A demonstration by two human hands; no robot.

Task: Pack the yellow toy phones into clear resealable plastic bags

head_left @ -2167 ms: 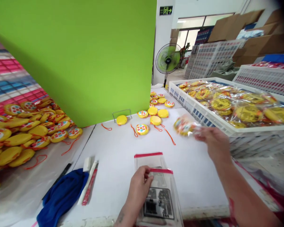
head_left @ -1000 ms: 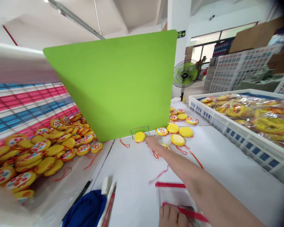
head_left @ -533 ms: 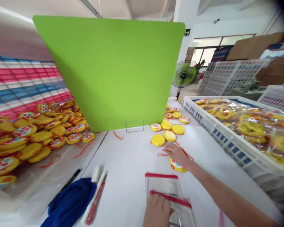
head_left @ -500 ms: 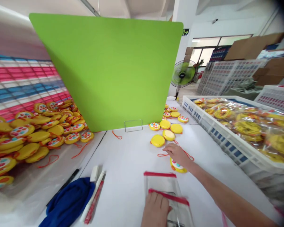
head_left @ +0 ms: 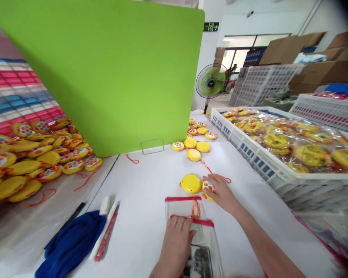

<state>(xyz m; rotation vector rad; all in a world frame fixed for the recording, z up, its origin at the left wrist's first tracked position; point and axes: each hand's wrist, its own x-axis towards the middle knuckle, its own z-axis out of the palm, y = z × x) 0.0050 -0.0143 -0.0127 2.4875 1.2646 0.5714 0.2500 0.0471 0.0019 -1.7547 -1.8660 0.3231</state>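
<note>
My left hand [head_left: 176, 240] is closed over the red top edge of a clear plastic bag [head_left: 217, 247], which shows a dark printed panel. Another clear bag [head_left: 174, 206] lies partly under it, and an orange strap [head_left: 196, 208] rests across its red edge. My right hand [head_left: 222, 192] has its fingers curled over a yellow toy [head_left: 208, 187] with coloured buttons on a white face, hiding part of it. Touching or nearly touching that toy on the left is a plain yellow toy [head_left: 191, 183], back side up.
Several yellow toys [head_left: 203, 146] sit farther back beside a green board [head_left: 119, 77]. A big heap of them [head_left: 26, 166] is at left. A white crate [head_left: 255, 154] of bagged toys stands right. Blue cloth [head_left: 72, 239], pens [head_left: 106, 235] and a wire stand [head_left: 152, 146] are on the table.
A plain yellow toy has come nearer, towards the bags, beside the buttoned toy. My right hand has lowered onto the buttoned toy. An orange strap now lies over the bag's edge. The view has shifted.
</note>
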